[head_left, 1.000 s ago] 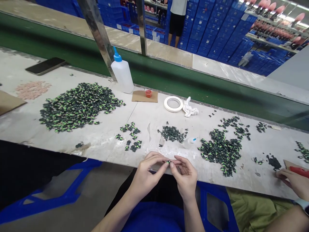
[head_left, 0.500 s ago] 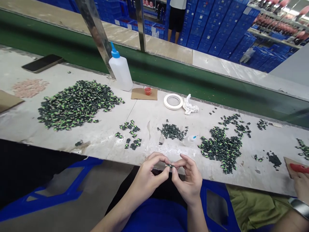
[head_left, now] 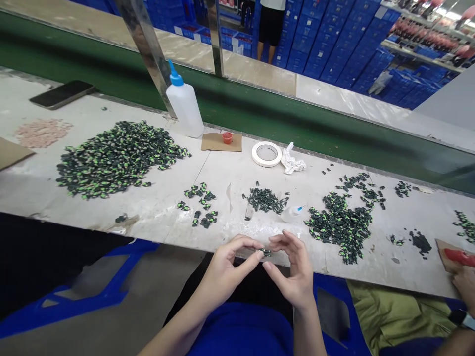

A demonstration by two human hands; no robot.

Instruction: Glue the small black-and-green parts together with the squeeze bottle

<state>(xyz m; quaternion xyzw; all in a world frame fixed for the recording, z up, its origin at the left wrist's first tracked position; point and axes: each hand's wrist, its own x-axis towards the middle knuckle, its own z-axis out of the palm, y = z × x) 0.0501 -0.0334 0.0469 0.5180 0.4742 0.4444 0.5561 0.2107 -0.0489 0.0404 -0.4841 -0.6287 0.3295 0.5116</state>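
Between the thumb and fingers of my left hand (head_left: 235, 259) is a small black-and-green part (head_left: 265, 252), held just over the table's front edge. My right hand (head_left: 293, 269) is beside it on the right, thumb and fingers apart, with nothing seen in its grasp. Beyond my hands lies a small heap of dark little pieces (head_left: 265, 199). A small clear bottle with a blue tip (head_left: 292, 213) lies close to that heap. To the left are several black-and-green parts in a loose group (head_left: 202, 203).
A big pile of black-and-green parts (head_left: 118, 160) is at left, another pile (head_left: 341, 222) at right. Behind stand a white bottle with a blue cap (head_left: 186, 109), a tape roll (head_left: 266, 164) and a red cup on cardboard (head_left: 212, 143). A co-worker's hand (head_left: 465, 284) is far right.
My right fingers and thumb have spread and come off the small part, which stays pinched in my left hand. The co-worker's hand at the far right has shifted slightly.
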